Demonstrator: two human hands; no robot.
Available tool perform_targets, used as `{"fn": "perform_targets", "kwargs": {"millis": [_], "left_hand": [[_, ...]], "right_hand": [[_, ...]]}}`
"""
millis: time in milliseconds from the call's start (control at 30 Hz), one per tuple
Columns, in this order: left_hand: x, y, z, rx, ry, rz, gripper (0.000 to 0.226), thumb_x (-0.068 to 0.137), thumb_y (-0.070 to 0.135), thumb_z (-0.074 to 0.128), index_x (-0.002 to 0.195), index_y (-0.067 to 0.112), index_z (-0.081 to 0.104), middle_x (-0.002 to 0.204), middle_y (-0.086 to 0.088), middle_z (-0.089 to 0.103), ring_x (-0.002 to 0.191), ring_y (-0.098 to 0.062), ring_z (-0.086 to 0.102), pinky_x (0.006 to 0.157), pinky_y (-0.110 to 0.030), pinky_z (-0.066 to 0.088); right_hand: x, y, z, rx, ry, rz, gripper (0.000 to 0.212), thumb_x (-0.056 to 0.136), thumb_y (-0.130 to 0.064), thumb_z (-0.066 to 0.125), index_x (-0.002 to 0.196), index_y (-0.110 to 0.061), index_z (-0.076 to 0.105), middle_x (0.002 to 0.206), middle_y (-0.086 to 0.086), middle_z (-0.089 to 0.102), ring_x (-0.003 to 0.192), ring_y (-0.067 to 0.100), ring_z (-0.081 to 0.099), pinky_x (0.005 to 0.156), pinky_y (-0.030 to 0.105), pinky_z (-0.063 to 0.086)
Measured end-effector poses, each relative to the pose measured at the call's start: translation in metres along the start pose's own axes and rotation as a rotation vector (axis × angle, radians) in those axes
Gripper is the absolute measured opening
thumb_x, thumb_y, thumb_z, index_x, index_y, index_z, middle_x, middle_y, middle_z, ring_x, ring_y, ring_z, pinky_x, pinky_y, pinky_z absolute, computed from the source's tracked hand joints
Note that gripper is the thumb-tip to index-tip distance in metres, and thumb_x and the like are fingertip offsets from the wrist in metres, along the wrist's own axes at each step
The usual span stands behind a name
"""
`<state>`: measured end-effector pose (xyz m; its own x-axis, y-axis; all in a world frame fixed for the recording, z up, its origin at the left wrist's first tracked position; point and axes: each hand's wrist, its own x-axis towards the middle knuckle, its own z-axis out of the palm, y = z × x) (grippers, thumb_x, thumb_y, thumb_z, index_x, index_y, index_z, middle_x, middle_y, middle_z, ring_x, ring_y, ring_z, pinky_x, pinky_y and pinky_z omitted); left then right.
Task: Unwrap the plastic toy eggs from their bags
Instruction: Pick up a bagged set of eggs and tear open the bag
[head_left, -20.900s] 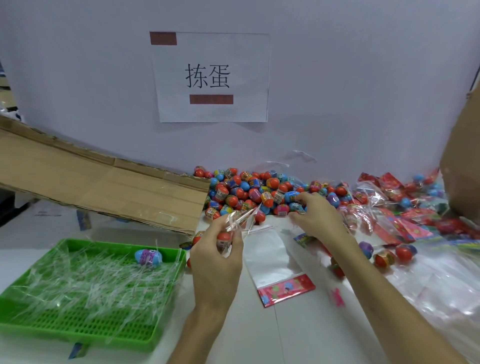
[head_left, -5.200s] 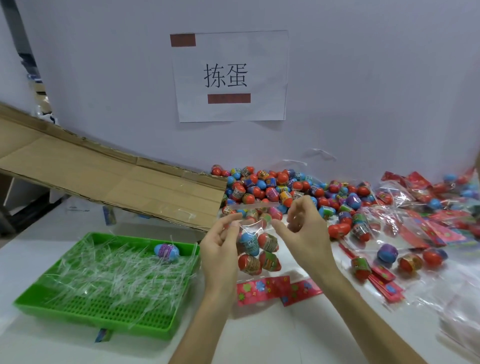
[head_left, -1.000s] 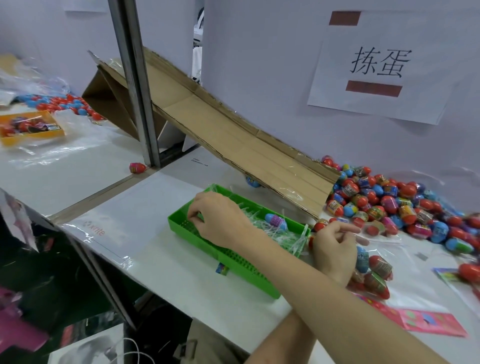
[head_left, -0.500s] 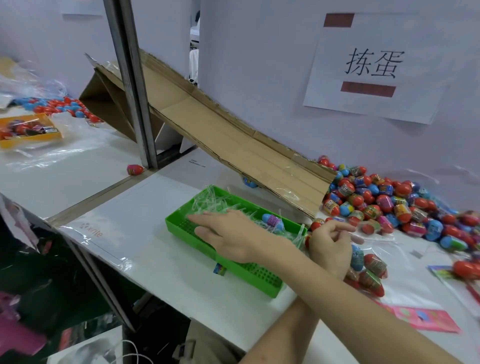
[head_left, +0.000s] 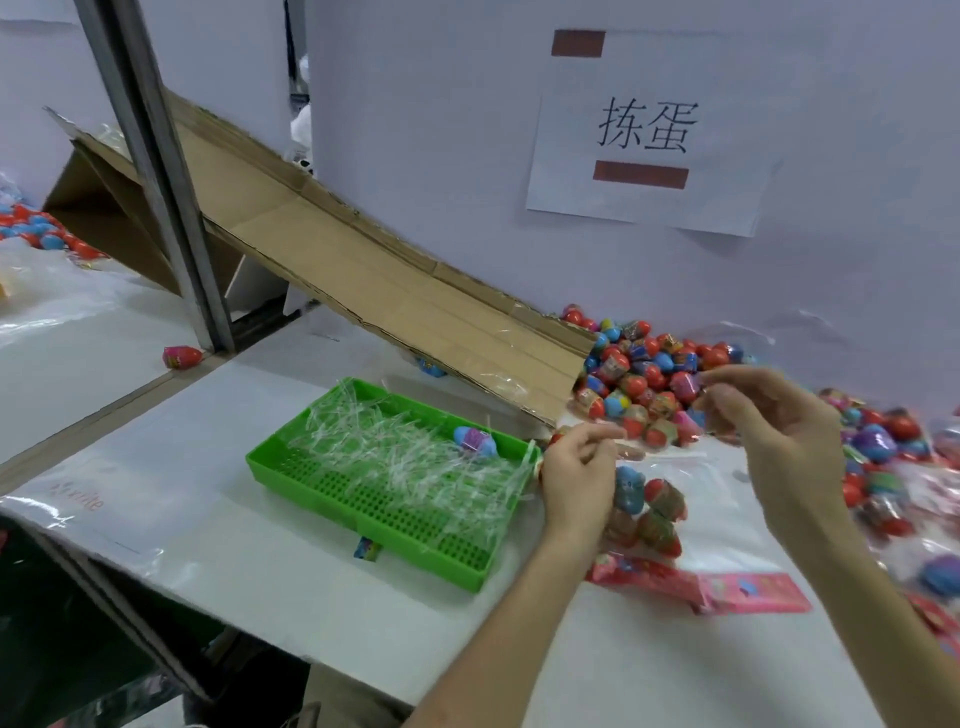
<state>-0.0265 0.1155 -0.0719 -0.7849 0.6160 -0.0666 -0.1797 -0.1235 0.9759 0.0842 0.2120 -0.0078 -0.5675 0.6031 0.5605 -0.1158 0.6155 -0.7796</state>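
Note:
A clear plastic bag (head_left: 649, 512) with several red and blue toy eggs inside hangs just above the white table. My left hand (head_left: 576, 478) pinches its top left corner, right beside the green tray (head_left: 363, 519). My right hand (head_left: 774, 441) is raised to the right of the bag, fingers loosely curled and blurred, with nothing visible between them. The tray is full of clear plastic strips, and one blue and purple egg (head_left: 475, 441) lies among them. A big pile of loose eggs (head_left: 639, 374) lies against the back wall.
A cardboard ramp (head_left: 363, 270) slopes down to the egg pile behind the tray. A metal post (head_left: 156, 182) stands at the left with one red egg (head_left: 182, 357) at its foot. Red header cards (head_left: 727, 587) lie near the front. More bagged eggs (head_left: 883, 457) crowd the right side.
My right hand has come back from over the green tray, uncrossing from the left arm, to the right of the bag. The left hand kept hold of the bag.

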Motion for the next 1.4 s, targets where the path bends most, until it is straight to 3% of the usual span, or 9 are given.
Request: {"fn": "perform_targets", "kwargs": {"millis": [100, 267, 367, 467, 633, 833, 1033, 1200, 1400], "left_hand": [[0.001, -0.004, 0.000, -0.046, 0.003, -0.023, 0.019, 0.100, 0.004, 0.058, 0.107, 0.012, 0.073, 0.101, -0.008, 0.078, 0.095, -0.017, 0.075, 0.087, -0.036, 0.061], [0.003, -0.003, 0.001, -0.098, 0.031, -0.084, 0.017, 0.100, 0.013, 0.062, 0.111, 0.019, 0.074, 0.107, -0.007, 0.077, 0.103, -0.020, 0.073, 0.093, -0.041, 0.060], [0.005, -0.006, 0.001, -0.150, 0.034, -0.143, 0.014, 0.100, 0.017, 0.064, 0.109, 0.017, 0.075, 0.108, -0.008, 0.077, 0.107, -0.029, 0.072, 0.096, -0.049, 0.058], [0.008, -0.008, 0.001, -0.207, 0.010, -0.192, 0.015, 0.098, 0.021, 0.068, 0.109, 0.013, 0.074, 0.101, -0.006, 0.079, 0.098, -0.026, 0.075, 0.082, -0.041, 0.063], [0.006, -0.007, 0.001, -0.305, -0.132, -0.164, 0.009, 0.101, 0.021, 0.063, 0.103, 0.019, 0.071, 0.099, -0.004, 0.078, 0.088, -0.020, 0.075, 0.081, -0.043, 0.061], [0.001, 0.000, 0.001, -0.398, -0.195, -0.137, 0.013, 0.101, 0.023, 0.061, 0.096, 0.024, 0.073, 0.098, -0.003, 0.079, 0.080, -0.016, 0.077, 0.057, -0.030, 0.059], [-0.001, 0.002, 0.003, -0.541, -0.276, -0.185, 0.016, 0.091, 0.029, 0.062, 0.105, 0.025, 0.068, 0.126, -0.008, 0.073, 0.114, -0.031, 0.070, 0.090, -0.045, 0.056], [-0.007, 0.007, 0.005, -0.716, -0.397, -0.251, 0.019, 0.098, 0.027, 0.056, 0.113, 0.019, 0.066, 0.124, -0.005, 0.074, 0.078, -0.015, 0.076, 0.057, -0.026, 0.059], [-0.014, 0.008, 0.008, -0.658, -0.541, -0.191, 0.021, 0.100, 0.026, 0.057, 0.113, 0.027, 0.073, 0.143, -0.005, 0.063, 0.120, -0.022, 0.068, 0.086, -0.036, 0.061]], "right_hand": [[-0.015, 0.039, -0.030, -0.051, 0.176, 0.225, 0.006, 0.093, -0.024, 0.070, 0.096, -0.029, 0.070, 0.092, 0.007, 0.072, 0.081, 0.025, 0.069, 0.067, 0.029, 0.056], [-0.033, 0.063, -0.023, 0.109, -0.136, 0.581, 0.037, 0.072, -0.052, 0.077, 0.094, -0.022, 0.077, 0.092, 0.004, 0.077, 0.085, 0.024, 0.075, 0.065, 0.028, 0.055], [-0.034, 0.065, -0.017, 0.142, -0.074, 0.585, 0.004, 0.086, -0.023, 0.079, 0.085, -0.020, 0.078, 0.089, 0.006, 0.078, 0.078, 0.021, 0.075, 0.058, 0.020, 0.054], [-0.035, 0.067, -0.019, 0.237, -0.033, 0.600, 0.011, 0.091, -0.008, 0.074, 0.081, -0.014, 0.076, 0.089, 0.011, 0.077, 0.080, 0.023, 0.075, 0.064, 0.026, 0.059], [-0.033, 0.063, -0.020, 0.297, 0.008, 0.569, 0.006, 0.096, -0.005, 0.066, 0.091, -0.006, 0.070, 0.090, 0.008, 0.075, 0.084, 0.023, 0.074, 0.068, 0.030, 0.061], [-0.036, 0.054, -0.012, 0.371, -0.073, 0.543, 0.018, 0.089, -0.032, 0.073, 0.106, -0.028, 0.073, 0.109, 0.000, 0.076, 0.097, 0.020, 0.074, 0.076, 0.031, 0.061], [-0.034, 0.050, -0.011, 0.434, -0.059, 0.572, 0.018, 0.084, -0.030, 0.074, 0.101, -0.025, 0.080, 0.109, 0.002, 0.077, 0.100, 0.020, 0.073, 0.080, 0.032, 0.060], [-0.034, 0.044, -0.010, 0.560, -0.008, 0.602, 0.023, 0.079, -0.032, 0.076, 0.101, -0.023, 0.079, 0.110, 0.008, 0.077, 0.099, 0.025, 0.075, 0.068, 0.032, 0.061], [-0.034, 0.043, -0.011, 0.721, 0.054, 0.643, 0.015, 0.085, -0.017, 0.072, 0.099, -0.016, 0.078, 0.117, 0.015, 0.074, 0.103, 0.033, 0.072, 0.068, 0.037, 0.063]]}}
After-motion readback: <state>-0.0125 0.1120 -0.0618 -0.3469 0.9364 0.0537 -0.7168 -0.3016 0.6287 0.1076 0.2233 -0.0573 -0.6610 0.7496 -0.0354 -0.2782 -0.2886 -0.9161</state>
